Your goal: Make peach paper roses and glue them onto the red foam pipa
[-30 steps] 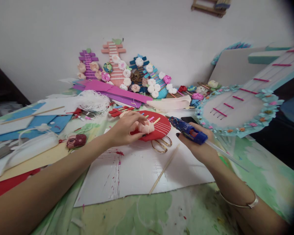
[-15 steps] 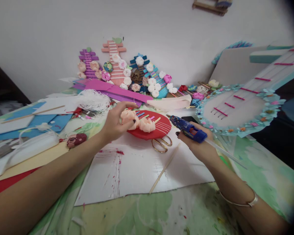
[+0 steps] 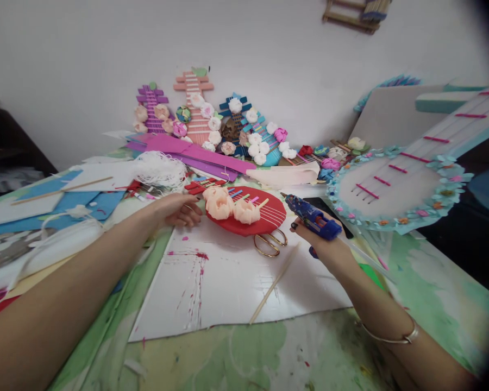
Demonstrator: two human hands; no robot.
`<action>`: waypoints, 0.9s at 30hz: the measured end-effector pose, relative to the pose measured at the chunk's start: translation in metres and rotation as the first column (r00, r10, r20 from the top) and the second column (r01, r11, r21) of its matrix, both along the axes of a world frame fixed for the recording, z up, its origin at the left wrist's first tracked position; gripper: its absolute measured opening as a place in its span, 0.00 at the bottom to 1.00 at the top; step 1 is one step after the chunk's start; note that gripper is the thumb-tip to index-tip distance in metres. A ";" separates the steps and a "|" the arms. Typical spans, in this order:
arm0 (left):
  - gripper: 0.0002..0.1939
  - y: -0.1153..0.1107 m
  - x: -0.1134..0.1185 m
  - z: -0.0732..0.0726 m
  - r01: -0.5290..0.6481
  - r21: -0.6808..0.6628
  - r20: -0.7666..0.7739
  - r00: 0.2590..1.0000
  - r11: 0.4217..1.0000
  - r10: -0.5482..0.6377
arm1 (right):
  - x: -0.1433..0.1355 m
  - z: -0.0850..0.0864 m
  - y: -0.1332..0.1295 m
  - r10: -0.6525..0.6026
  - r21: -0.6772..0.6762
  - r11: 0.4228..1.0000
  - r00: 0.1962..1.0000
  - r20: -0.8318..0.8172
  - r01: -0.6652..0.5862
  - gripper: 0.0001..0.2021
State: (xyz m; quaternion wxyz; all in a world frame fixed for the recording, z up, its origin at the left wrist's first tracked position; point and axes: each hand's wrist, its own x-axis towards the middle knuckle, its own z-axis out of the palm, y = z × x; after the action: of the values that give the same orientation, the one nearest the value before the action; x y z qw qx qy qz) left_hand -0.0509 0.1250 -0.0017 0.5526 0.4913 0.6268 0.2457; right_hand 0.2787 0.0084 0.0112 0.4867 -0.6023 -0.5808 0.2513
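Observation:
A blue hot glue gun (image 3: 312, 217) is held in my right hand (image 3: 326, 241), its nozzle pointing at the right edge of the red paper lute (image 3: 264, 220). A clear glue stick trails from the gun's rear. Peach paper flowers (image 3: 220, 203) sit on the lute's left and front side, near white strings and small coloured strips. My left hand (image 3: 179, 210) is just left of the lute, fingers loosely bent and apart, holding nothing. Under the lute's front edge the gold handles of a pair of scissors (image 3: 271, 244) stick out; the blades are hidden.
A wooden stick (image 3: 273, 285) lies on the white board (image 3: 224, 293). Several decorated lutes (image 3: 193, 108) lean on the wall. White string (image 3: 158, 171) lies at back left, blue sheets (image 3: 89, 203) at left. A large flower-rimmed instrument (image 3: 387, 184) stands at right, beside a black phone-like slab (image 3: 326, 205).
My left hand has let go of the peach flowers and moved left, away from the lute. The glue gun stays in my right hand, near the lute's right edge.

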 end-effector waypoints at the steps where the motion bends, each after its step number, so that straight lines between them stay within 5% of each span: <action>1: 0.16 -0.002 0.002 0.000 0.050 -0.056 0.071 0.996 0.997 -0.046 | 0.000 0.000 0.000 -0.010 0.002 1.000 1.000 -0.008 0.010 0.14; 6: 0.19 -0.010 0.013 -0.005 0.165 -0.069 0.323 0.937 0.984 -0.135 | 0.003 -0.004 0.004 -0.043 -0.007 0.999 0.999 -0.012 0.043 0.13; 16: 0.13 -0.022 0.031 -0.011 0.086 0.096 0.588 0.799 0.992 -0.126 | 0.012 -0.030 0.014 0.027 0.085 0.996 0.997 0.072 -0.033 0.11; 22: 0.14 -0.019 0.024 -0.008 -0.017 0.169 0.592 0.801 0.985 -0.088 | 0.011 -0.019 0.011 -0.063 0.130 0.989 0.996 -0.059 0.070 0.13; 27: 0.10 -0.016 0.007 -0.006 0.063 0.322 0.415 0.887 0.945 -0.201 | 0.009 -0.005 0.009 -0.145 0.127 0.976 0.961 -0.234 0.178 0.14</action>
State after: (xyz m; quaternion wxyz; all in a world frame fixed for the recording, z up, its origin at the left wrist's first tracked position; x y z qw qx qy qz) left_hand -0.0442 0.1095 -0.0081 0.6150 0.5426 0.4048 0.4043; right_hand 0.2878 0.0176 0.0065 0.6109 -0.5782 -0.4881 0.2331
